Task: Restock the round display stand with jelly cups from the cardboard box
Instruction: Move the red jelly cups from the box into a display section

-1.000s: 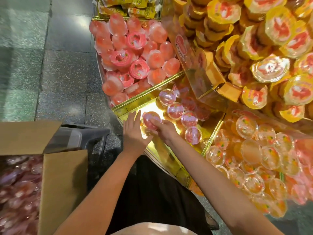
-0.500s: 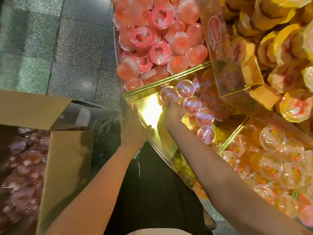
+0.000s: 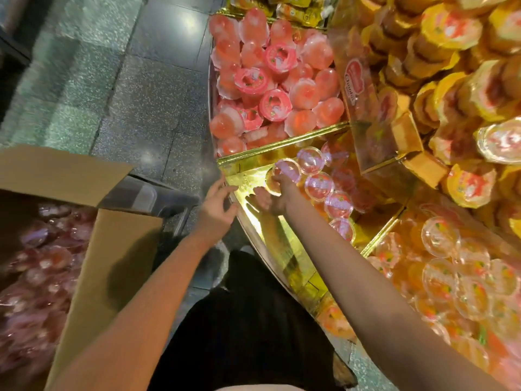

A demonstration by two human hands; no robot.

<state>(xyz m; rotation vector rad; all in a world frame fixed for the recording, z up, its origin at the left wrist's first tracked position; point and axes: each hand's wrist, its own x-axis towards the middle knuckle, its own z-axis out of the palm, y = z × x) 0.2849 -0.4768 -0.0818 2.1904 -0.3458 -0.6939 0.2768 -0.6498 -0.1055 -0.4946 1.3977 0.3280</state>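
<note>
The round display stand has a gold-lined compartment (image 3: 253, 158) holding a curved row of clear pink jelly cups (image 3: 320, 186). My right hand (image 3: 279, 191) reaches into it, fingers curled on the near side of the jelly cup (image 3: 286, 170) at the row's left end. Its fingertips are hidden behind the cup. My left hand (image 3: 218, 210) hovers at the compartment's outer gold rim with fingers loosely spread, holding nothing. The open cardboard box (image 3: 112, 263) stands at lower left, with several pink jelly cups (image 3: 36, 277) inside, blurred.
Neighbouring compartments hold pink cups (image 3: 267, 80) behind and orange cups (image 3: 451, 263) to the right. Yellow cups (image 3: 451, 80) are piled on the upper tier. A grey cart frame (image 3: 146, 198) sits between box and stand, on a tiled floor (image 3: 127, 94).
My right hand moved the cup from the compartment's front to the left end of the row. My left hand pulled back from the cup to the rim.
</note>
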